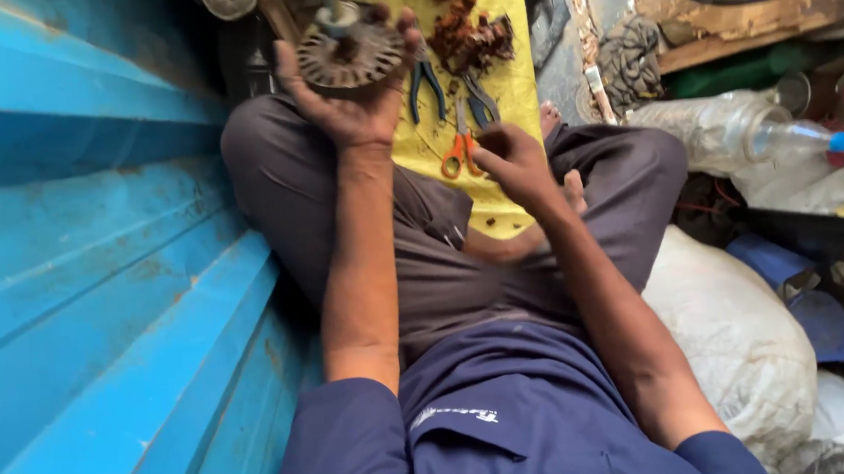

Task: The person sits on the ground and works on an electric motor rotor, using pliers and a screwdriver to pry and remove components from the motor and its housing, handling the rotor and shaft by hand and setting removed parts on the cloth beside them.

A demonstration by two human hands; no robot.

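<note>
We see the left hand (356,97) holding a round metal motor core (349,52) from below, fingers wrapped around its rim, above the yellow sheet (510,80). The right hand (514,159) hovers just over the orange scissors (458,147), fingers curled narrow; whether they pinch something we cannot tell. Blue pliers (425,84) lie beside a pile of copper wire (471,34).

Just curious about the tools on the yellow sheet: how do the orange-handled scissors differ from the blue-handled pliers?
The orange-handled scissors have looped handles; the blue-handled pliers have straight, splayed grips. The scissors lie right beside the right hand, the pliers nearer the left hand, which holds a round slotted metal disc. Both rest on the yellow sheet.
</note>
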